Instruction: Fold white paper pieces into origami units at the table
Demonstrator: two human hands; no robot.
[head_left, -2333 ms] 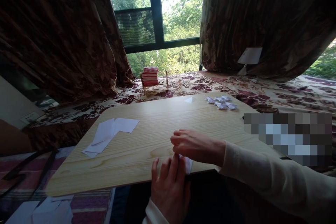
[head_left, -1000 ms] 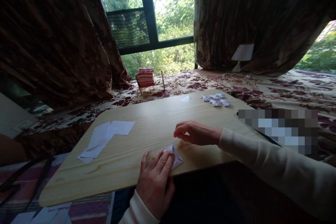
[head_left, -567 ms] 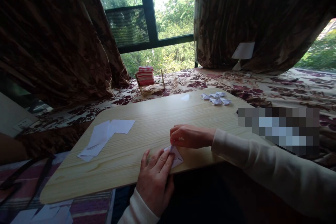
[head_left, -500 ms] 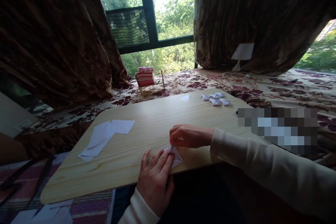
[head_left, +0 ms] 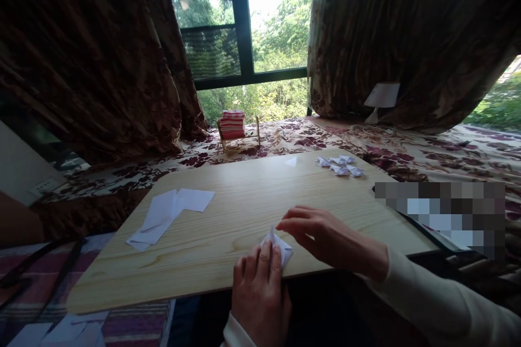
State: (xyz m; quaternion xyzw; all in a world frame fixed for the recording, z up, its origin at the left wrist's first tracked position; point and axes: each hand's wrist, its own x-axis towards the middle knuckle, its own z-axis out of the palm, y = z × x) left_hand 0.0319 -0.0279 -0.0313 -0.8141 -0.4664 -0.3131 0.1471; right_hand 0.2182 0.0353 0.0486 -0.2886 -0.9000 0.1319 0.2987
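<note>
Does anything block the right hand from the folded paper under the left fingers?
Nothing visible stands between the right hand and the folded white paper: its raised tip is uncovered, close to that hand. The left hand covers only the near-left part.

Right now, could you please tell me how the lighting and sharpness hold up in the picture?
Head view: the sky through the window is blown out, while the curtains are very dark; head view: a pale sheen lies on the far part of the table; head view: a blocky mosaic hides detail at right, and the folded paper shows creases too fine to trace.
</note>
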